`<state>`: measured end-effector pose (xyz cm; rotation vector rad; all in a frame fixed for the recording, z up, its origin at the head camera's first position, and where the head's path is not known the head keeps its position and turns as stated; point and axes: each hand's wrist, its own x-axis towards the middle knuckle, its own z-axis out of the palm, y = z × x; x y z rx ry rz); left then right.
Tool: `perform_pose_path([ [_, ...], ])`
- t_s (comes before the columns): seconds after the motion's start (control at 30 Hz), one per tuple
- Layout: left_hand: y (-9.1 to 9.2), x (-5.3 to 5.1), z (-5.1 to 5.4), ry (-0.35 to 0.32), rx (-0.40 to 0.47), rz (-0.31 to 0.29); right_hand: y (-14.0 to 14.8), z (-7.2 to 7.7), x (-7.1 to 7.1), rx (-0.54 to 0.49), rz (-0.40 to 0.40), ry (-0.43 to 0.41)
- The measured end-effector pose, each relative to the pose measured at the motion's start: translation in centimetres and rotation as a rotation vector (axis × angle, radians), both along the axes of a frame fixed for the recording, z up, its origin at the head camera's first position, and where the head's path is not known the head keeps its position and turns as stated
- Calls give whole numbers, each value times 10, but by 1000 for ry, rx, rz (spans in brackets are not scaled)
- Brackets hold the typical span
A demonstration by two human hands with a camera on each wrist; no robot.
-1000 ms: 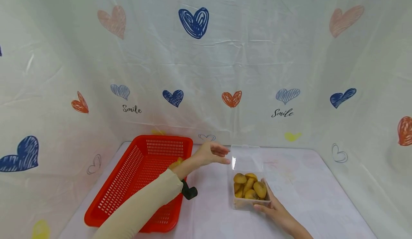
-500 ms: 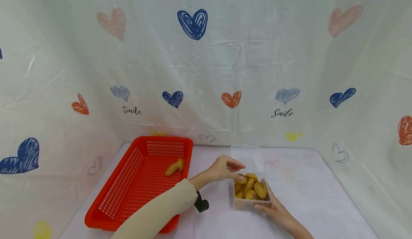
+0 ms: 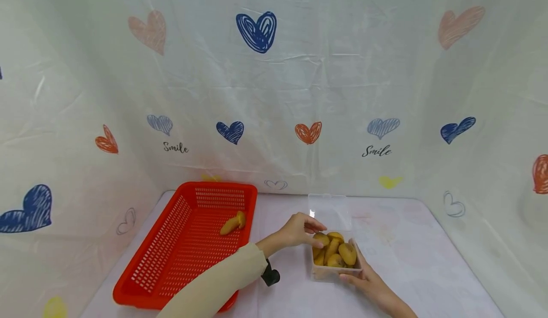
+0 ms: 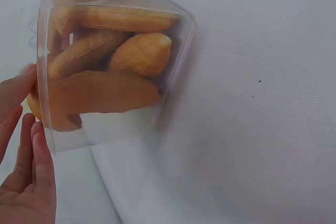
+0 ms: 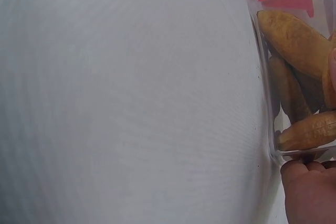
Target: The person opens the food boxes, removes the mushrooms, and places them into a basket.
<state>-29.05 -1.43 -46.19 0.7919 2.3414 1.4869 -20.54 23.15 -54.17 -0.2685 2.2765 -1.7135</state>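
Note:
A clear plastic box (image 3: 327, 273), full of several yellow-brown mushrooms (image 4: 139, 53), stands on the table with its hinged lid (image 3: 329, 212) folded back. My right hand (image 3: 364, 276) grips its near right corner, thumb in front and fingers along the right wall; in the right wrist view the fingers curl against the box. My left hand (image 3: 297, 231) reaches over the left rim, thumb and fingers either side of a mushroom (image 3: 321, 238) at the back left. The left wrist view shows the thumb touching it, part of it hidden behind the wall.
A red perforated basket (image 3: 143, 261) stands at the left, one mushroom (image 3: 233, 223) lying in it near the right side. A white cloth with printed hearts hangs behind the pale-covered table (image 3: 411, 246). A black device (image 3: 270, 275) is strapped to the left wrist.
My left hand has moved right and down from beside the basket to the mushroom in the box, uncovering the mushroom in the basket. The right hand stays on the box.

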Motion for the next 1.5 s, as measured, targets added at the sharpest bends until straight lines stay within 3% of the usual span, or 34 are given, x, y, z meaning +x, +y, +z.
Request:
perform_pose_path([
  [0.33,4,3,-2,74,-68,-14,-1,-3,1,-20,-4,38],
  [0.73,6,6,-5,175,-126,-68,-1,-1,2,-21,3,31],
  [1.17,5,7,-5,234,-185,-121,0,0,1,7,16,5],
  [1.5,3,9,3,336,-325,-166,0,-1,2,-1,11,5],
])
